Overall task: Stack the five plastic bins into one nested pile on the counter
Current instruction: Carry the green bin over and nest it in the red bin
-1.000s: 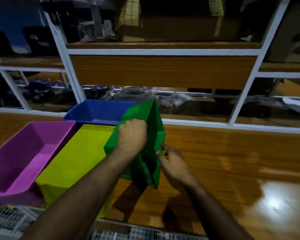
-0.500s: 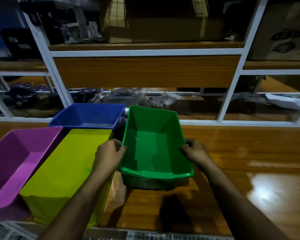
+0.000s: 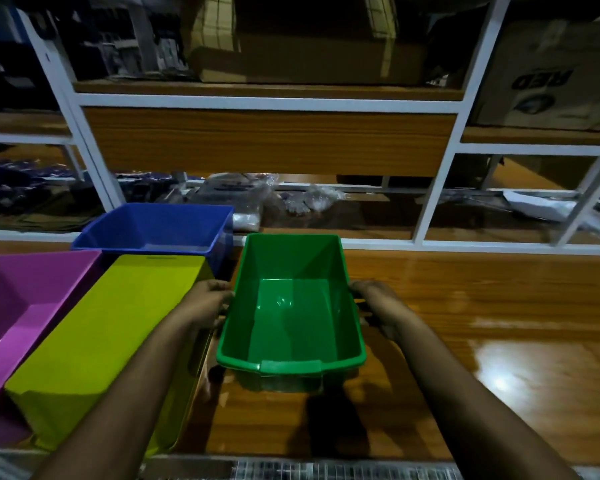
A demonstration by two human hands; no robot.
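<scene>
At the far left edge of the frame, a purple rectangular plastic bin (image 3: 21,306) is seen open side up, cut off by the border. Just to its right, touching or nearly touching it, a yellow-green rectangular plastic bin (image 3: 97,341) is set on the glossy wooden counter (image 3: 482,323), reaching down to the lower left of the frame. Behind these two, in the left middle, a blue rectangular plastic bin (image 3: 156,226) is placed against the foot of the white-framed shelving (image 3: 267,102), its near wall just beside the far end of the yellow-green bin.

The left hand (image 3: 207,306) is seen at the centre left, pressed against the left long wall of a green rectangular plastic bin (image 3: 291,306), with the fingers curled over the rim and closed on it. The forearm is laid across the right edge of the yellow-green bin.

The green bin is held upright at the centre of the frame, open side up and empty, standing apart from the other bins; whether its base is resting on the counter cannot be told, though a dark shadow is cast just below it.

The right hand (image 3: 374,303) is clamped on the opposite long wall, fingers folded around the rim. Only four bins are visible. At the upper right, a cardboard box (image 3: 551,77) is stored on a shelf.
</scene>
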